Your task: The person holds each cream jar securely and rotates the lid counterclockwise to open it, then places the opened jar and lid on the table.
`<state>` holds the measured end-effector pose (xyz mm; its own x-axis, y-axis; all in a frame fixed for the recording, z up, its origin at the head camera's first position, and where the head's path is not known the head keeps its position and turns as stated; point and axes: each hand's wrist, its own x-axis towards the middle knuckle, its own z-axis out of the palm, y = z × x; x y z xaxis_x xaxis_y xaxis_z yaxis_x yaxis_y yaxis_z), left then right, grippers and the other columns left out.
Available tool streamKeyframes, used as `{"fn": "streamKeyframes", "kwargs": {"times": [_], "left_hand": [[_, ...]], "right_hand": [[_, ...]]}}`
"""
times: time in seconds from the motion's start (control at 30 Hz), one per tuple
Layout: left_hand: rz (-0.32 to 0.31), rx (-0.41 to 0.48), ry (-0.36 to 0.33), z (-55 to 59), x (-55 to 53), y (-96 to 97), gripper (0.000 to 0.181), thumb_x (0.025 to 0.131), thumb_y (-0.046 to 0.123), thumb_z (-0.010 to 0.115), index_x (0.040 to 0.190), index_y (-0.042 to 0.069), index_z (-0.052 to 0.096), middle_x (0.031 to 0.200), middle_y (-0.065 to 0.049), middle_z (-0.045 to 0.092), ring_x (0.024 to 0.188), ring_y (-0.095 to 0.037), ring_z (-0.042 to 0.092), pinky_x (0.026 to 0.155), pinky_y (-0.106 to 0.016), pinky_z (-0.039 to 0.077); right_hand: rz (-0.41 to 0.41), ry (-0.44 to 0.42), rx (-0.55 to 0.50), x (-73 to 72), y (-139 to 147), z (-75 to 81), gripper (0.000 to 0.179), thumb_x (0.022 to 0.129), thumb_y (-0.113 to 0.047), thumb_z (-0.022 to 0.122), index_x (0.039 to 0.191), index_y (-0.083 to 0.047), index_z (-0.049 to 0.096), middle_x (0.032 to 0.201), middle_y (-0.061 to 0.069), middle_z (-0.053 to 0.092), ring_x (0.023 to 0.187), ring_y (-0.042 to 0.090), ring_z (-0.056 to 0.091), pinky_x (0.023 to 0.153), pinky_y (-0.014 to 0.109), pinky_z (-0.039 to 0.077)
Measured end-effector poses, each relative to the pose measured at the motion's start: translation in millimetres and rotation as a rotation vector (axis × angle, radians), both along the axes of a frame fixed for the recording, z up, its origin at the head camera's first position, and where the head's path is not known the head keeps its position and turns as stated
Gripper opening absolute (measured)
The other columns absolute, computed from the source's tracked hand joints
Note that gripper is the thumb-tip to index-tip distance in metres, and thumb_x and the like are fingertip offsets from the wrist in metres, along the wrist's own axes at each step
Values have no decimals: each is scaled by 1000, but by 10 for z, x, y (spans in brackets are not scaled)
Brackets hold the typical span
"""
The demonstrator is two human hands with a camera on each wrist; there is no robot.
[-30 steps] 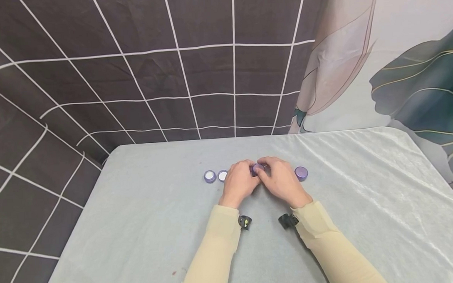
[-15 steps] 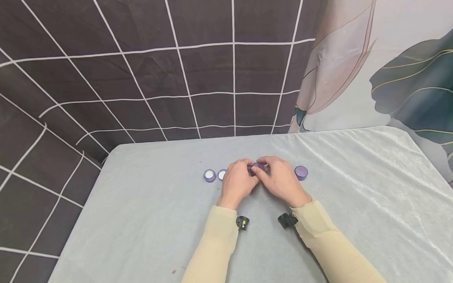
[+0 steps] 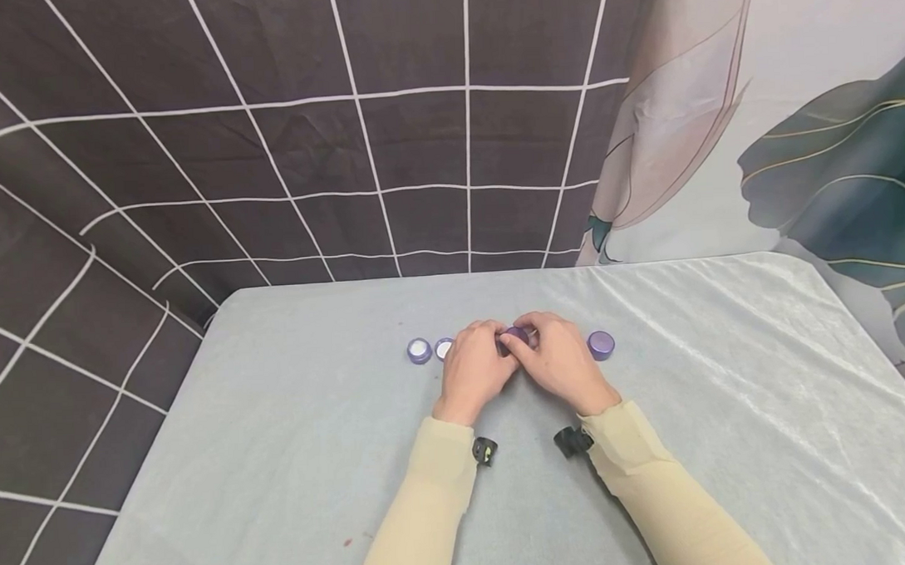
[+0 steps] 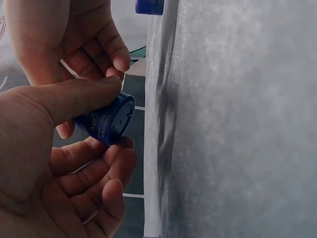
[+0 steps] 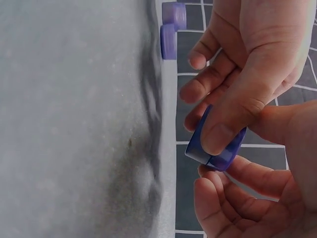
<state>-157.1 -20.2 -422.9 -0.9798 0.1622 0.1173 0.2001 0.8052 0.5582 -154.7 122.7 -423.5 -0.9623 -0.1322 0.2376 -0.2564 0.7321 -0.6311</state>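
Note:
Both hands hold one small purple cosmetic jar (image 4: 105, 119) between them, raised off the cloth. My left hand (image 3: 474, 366) grips its lower part, with the thumb (image 4: 81, 99) pressed along the lettered side. The jar's base tilts toward the left wrist camera. My right hand (image 3: 563, 363) has its fingers about the jar's upper end, and in the head view its thumb lies on the purple top (image 3: 516, 337). Fingers cover much of the jar, so whether its lid sits fully on cannot be seen.
Left of the hands lie two small round purple pieces with white centres, an outer piece (image 3: 419, 351) and an inner piece (image 3: 443, 349) partly behind the left hand. Another purple jar (image 3: 601, 345) stands right of the right hand. A pale grey cloth (image 3: 294, 454) covers the table.
Over the last second the right thumb has slid slightly left across the jar's top, and the left wrist has shifted a little left. The pieces on the table stay put.

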Motion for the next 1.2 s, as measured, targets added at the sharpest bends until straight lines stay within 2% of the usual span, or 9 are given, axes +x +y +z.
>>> {"fn": "streamKeyframes", "kwargs": {"times": [0.4, 0.8, 1.2], "left_hand": [[32, 22, 64, -20, 32, 17, 29, 79, 30, 82, 102, 13, 76, 97, -1, 72, 93, -20, 69, 79, -35, 54], [34, -19, 104, -11, 83, 27, 33, 78, 30, 84, 104, 11, 75, 99, -3, 72, 94, -22, 69, 77, -36, 55], [64, -1, 137, -21, 101, 45, 32, 77, 31, 85, 101, 12, 75, 99, -2, 72, 92, -23, 70, 76, -37, 55]], "right_hand": [[-17, 10, -16, 5, -1, 10, 28, 92, -27, 72, 102, -1, 73, 94, 13, 71, 86, 28, 67, 78, 45, 52], [-23, 29, -16, 26, -17, 27, 27, 92, -28, 73, 99, -2, 74, 84, 9, 68, 76, 22, 63, 71, 42, 52], [-26, 41, -17, 35, -19, 39, 25, 92, -26, 73, 99, -2, 74, 83, 8, 67, 75, 21, 62, 70, 40, 52]]}}
